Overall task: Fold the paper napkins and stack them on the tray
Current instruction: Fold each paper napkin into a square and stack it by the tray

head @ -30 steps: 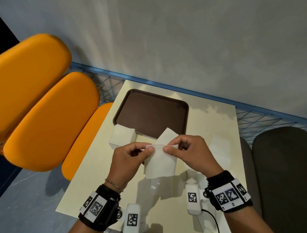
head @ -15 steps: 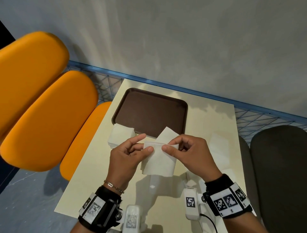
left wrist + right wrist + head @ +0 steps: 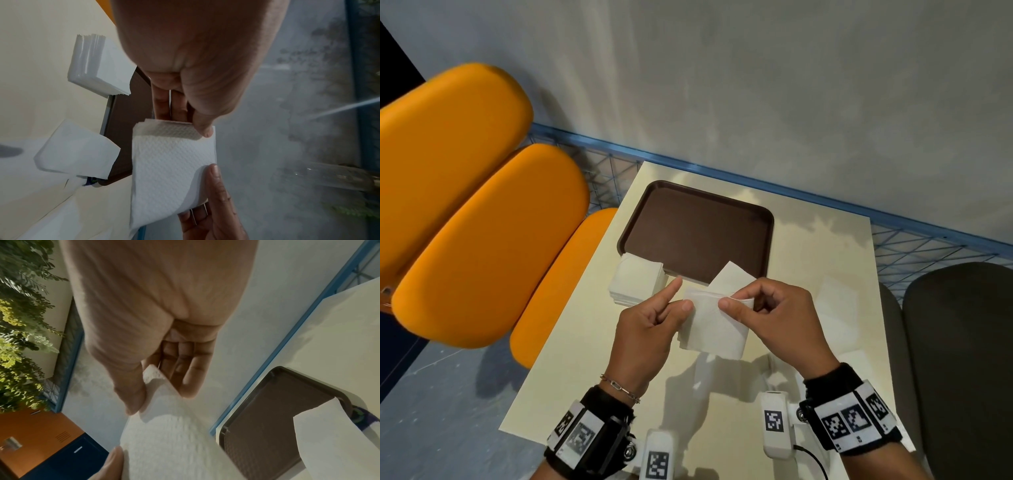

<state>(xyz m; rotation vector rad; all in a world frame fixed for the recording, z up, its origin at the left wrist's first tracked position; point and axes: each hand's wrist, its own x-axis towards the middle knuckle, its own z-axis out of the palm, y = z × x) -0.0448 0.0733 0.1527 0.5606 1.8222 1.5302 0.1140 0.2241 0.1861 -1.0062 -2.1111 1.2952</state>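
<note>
both hands up over the table (image 3: pixel 592 342) now, a white napkin (image 3: pixel 714 325) held between them, clear of the surface. left hand (image 3: pixel 643 339) pinches the napkin's left top edge with thumb and curled fingers, index finger sticking out straight. right hand (image 3: pixel 774 318) pinches the right top corner between thumb and forefinger.

the head view gives the layout: brown tray (image 3: pixel 698 233) bare at the far side, a stack of napkins (image 3: pixel 637 282) just off its near-left corner, another loose napkin (image 3: pixel 732 272) poking up behind the held one. the left wrist view adds the embossed weave and the layered folded edge (image 3: pixel 164 125) under the thumb. the right wrist view shows the corner (image 3: pixel 153 374) wedged between thumb and fingers.

against a second ago, the left index finger has lifted off the napkin and points out; the napkin itself sits about where it was.
</note>
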